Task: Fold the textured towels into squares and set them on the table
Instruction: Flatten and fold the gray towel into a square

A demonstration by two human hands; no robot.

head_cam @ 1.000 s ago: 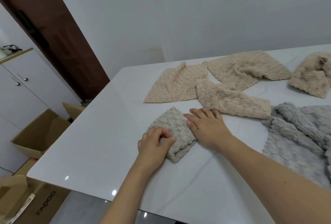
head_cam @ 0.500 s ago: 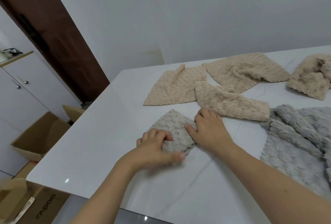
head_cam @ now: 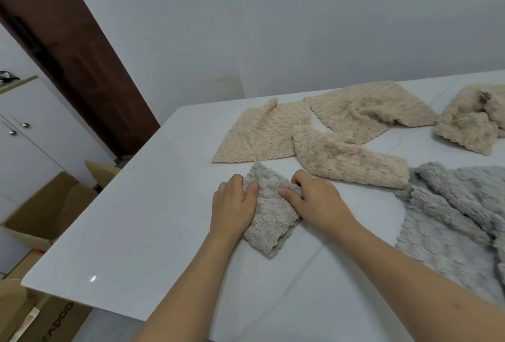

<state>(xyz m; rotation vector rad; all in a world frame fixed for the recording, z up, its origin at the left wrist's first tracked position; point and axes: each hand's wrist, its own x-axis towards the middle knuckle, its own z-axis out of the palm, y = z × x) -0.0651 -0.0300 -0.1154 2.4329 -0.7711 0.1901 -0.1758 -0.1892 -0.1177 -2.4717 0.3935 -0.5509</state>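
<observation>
At frame centre, the left hand (head_cam: 235,209) and right hand (head_cam: 314,202) both pinch the folded grey towel (head_cam: 269,221) on the table (head_cam: 142,221). Its plush layers could spring open if released unevenly.

The folded grey towel (head_cam: 269,211) is now being gripped at nine o'clock by the left hand (head_cam: 233,209), and pinched at three by the right hand (head_cam: 314,202), no longer pressed flat.

1. Dark brown door (head_cam: 68,49), upper left of frame.
2. White cabinet (head_cam: 24,145) with two round knobs, left edge.
3. Open cardboard boxes (head_cam: 49,205) on floor, lower left.
4. Grey-white wall (head_cam: 300,19) across top.
</observation>
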